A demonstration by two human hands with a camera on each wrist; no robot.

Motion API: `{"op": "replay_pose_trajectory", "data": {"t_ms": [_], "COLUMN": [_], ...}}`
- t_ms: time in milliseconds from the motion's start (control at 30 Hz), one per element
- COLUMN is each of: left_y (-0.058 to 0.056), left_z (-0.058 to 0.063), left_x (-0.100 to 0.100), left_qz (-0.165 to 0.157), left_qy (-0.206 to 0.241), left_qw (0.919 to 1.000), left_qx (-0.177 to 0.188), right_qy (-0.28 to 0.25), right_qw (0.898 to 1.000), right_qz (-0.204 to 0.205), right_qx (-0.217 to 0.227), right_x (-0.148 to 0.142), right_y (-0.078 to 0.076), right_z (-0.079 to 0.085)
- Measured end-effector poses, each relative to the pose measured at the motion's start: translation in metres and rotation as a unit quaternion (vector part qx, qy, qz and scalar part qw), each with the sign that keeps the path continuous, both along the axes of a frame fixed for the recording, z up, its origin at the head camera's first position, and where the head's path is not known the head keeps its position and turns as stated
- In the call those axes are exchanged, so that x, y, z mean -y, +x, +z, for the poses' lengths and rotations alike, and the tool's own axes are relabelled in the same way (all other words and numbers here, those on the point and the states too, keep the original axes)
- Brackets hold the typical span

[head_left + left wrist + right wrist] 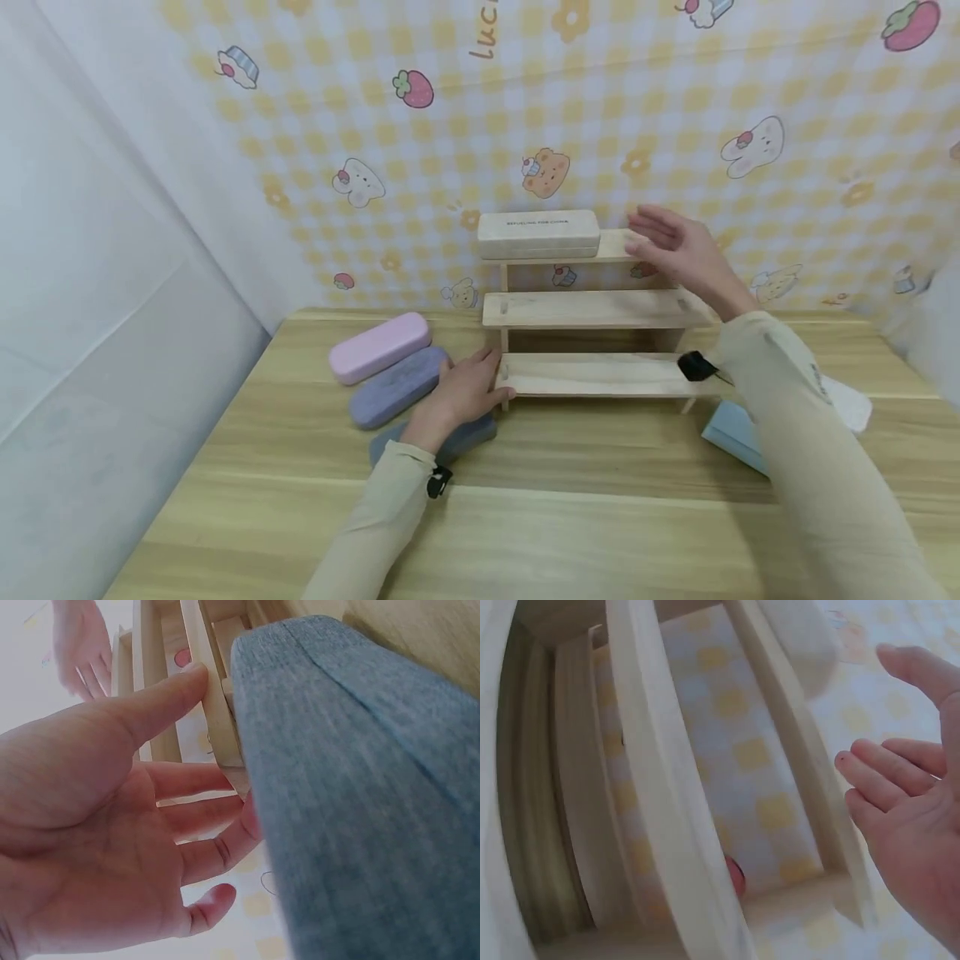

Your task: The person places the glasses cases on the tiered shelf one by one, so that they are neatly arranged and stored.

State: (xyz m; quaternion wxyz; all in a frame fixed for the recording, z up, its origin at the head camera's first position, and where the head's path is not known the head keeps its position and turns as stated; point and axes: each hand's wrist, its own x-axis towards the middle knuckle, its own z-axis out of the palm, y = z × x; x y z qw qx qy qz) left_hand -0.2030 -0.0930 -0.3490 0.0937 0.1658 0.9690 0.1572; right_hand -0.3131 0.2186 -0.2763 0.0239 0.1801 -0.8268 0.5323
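Observation:
A three-tier wooden shelf [592,310] stands at the back of the table. My left hand [468,390] holds the left end of its lowest board, thumb [176,694] at the front edge and fingers around the side. Beneath that wrist lies a blue-grey glasses case [468,437], large in the left wrist view. On the top board, toward the left, sits a cream glasses case [538,237] with small lettering. My right hand [678,250] hovers by the top board's right end, fingers loosely extended and holding nothing; the right wrist view shows its palm [915,840] facing the shelf.
Left of the shelf lie a pink glasses case [380,347] and a purple one [397,387], side by side. At the right, a light blue case [733,435] and a white case [847,404] are partly hidden by my right sleeve. A checked cloth [450,125] hangs behind.

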Motion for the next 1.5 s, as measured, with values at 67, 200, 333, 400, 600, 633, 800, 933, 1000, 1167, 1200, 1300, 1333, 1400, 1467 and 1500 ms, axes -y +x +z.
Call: {"op": "replay_pose_trajectory", "data": {"t_ms": [67, 200, 333, 400, 600, 633, 800, 933, 1000, 1167, 1200, 1300, 1333, 1400, 1467, 1500], "left_y": [0.001, 0.001, 0.0, -0.001, 0.002, 0.003, 0.007, 0.005, 0.004, 0.002, 0.002, 0.001, 0.001, -0.001, -0.001, -0.002], "left_z": [-0.001, -0.002, -0.003, -0.004, -0.011, -0.013, -0.017, -0.016, -0.015, -0.01, -0.009, -0.007, -0.006, -0.004, -0.003, -0.003], "left_x": [0.0, 0.0, 0.0, 0.0, -0.001, -0.001, 0.002, 0.003, 0.003, 0.005, 0.005, 0.006, 0.006, 0.005, 0.005, 0.005], "left_qz": [0.002, 0.001, 0.002, 0.003, -0.004, -0.003, 0.005, 0.003, 0.002, 0.004, 0.004, 0.006, 0.007, 0.009, 0.009, 0.009], "left_qy": [0.0, 0.002, -0.001, 0.001, 0.03, 0.033, 0.038, 0.031, 0.024, 0.02, 0.02, 0.018, 0.017, 0.013, 0.011, 0.009], "left_qw": [1.0, 1.0, 0.9999, 0.9999, 0.9995, 0.9994, 0.9993, 0.9995, 0.9997, 0.9998, 0.9998, 0.9998, 0.9998, 0.9999, 0.9998, 0.9998], "left_qx": [-0.004, -0.01, -0.012, -0.012, -0.009, -0.005, 0.002, 0.0, 0.002, -0.001, -0.003, -0.005, -0.005, -0.007, -0.011, -0.011], "right_qy": [-0.031, -0.073, -0.036, -0.008, 0.077, 0.086, 0.078, 0.074, 0.071, 0.099, 0.111, 0.108, 0.106, 0.1, 0.091, 0.084], "right_qw": [0.999, 0.997, 0.998, 0.999, 0.995, 0.993, 0.99, 0.989, 0.989, 0.983, 0.981, 0.98, 0.98, 0.982, 0.983, 0.983], "right_qz": [-0.006, -0.002, -0.021, -0.034, -0.062, -0.07, -0.097, -0.11, -0.116, -0.152, -0.159, -0.164, -0.165, -0.162, -0.161, -0.161], "right_qx": [-0.018, -0.035, -0.041, -0.038, -0.031, -0.035, -0.064, -0.067, -0.052, -0.011, -0.005, -0.019, -0.02, -0.011, 0.006, 0.016], "right_x": [-0.014, -0.045, -0.074, -0.09, -0.133, -0.138, -0.152, -0.162, -0.169, -0.189, -0.191, -0.196, -0.197, -0.2, -0.203, -0.205], "right_y": [0.009, 0.027, 0.045, 0.053, 0.088, 0.095, 0.117, 0.13, 0.136, 0.142, 0.143, 0.142, 0.142, 0.143, 0.144, 0.144], "right_z": [-0.001, 0.002, 0.003, -0.001, -0.029, -0.035, -0.056, -0.068, -0.075, -0.088, -0.09, -0.096, -0.098, -0.102, -0.106, -0.108]}}
